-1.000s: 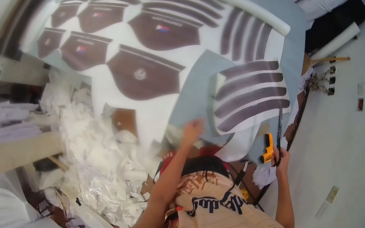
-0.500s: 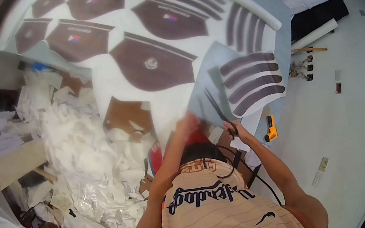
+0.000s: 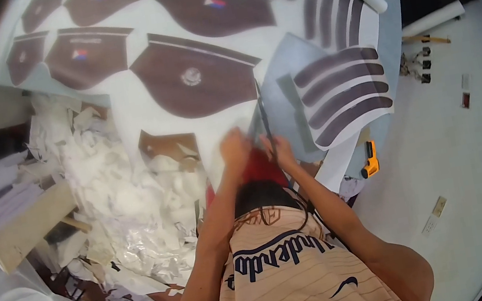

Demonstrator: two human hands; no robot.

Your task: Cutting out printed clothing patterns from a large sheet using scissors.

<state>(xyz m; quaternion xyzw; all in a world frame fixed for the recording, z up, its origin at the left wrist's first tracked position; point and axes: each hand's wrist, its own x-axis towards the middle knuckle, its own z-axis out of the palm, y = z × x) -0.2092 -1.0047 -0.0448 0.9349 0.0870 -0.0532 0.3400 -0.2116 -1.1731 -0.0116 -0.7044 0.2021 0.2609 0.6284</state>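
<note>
Two hands work one white printed sheet (image 3: 181, 106): left hand (image 3: 234, 149) pinches its near edge, right hand (image 3: 275, 144) closes on one pair of scissors (image 3: 263, 117); handles hidden.

Large white printed sheet (image 3: 163, 109), flat across the surface, covered with dark brown curved panel shapes, each with a small emblem, and groups of dark stripes at the right. Near edge gripped by the left hand (image 3: 234, 148). Scissors (image 3: 264, 122), dark and slim, blades pointing away along a cut line in the sheet, held in the right hand (image 3: 278, 147), just beside the striped section (image 3: 344, 93).
</note>
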